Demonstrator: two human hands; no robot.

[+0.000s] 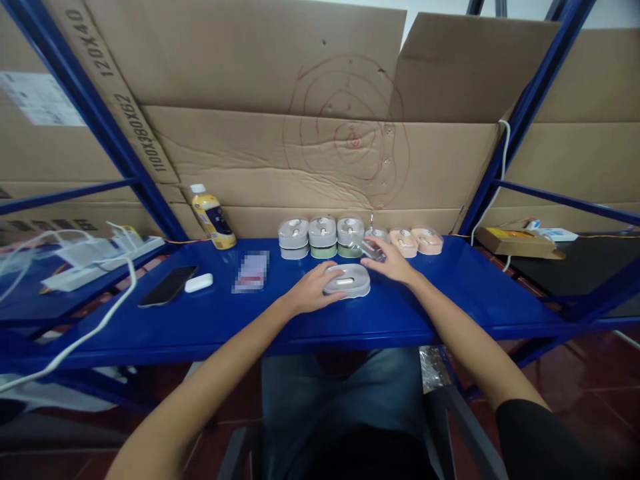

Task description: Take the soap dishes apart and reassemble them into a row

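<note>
A grey oval case (349,281) lies on the blue shelf (210,320) in front of me. My left hand (314,289) rests against its left side, fingers curled on it. My right hand (391,261) hovers just behind and to the right of the case, pinching a small clear piece (371,249). Behind them stands a row of similar oval cases: grey and green ones stacked in twos (322,237), pink single ones (416,241) to the right.
A yellow bottle (213,217) stands at the back left. A black phone (169,285), a white earbud case (199,283) and a blurred card (251,271) lie left of my hands. White power strip and cable (95,252) at far left. Cardboard sheets back the shelf.
</note>
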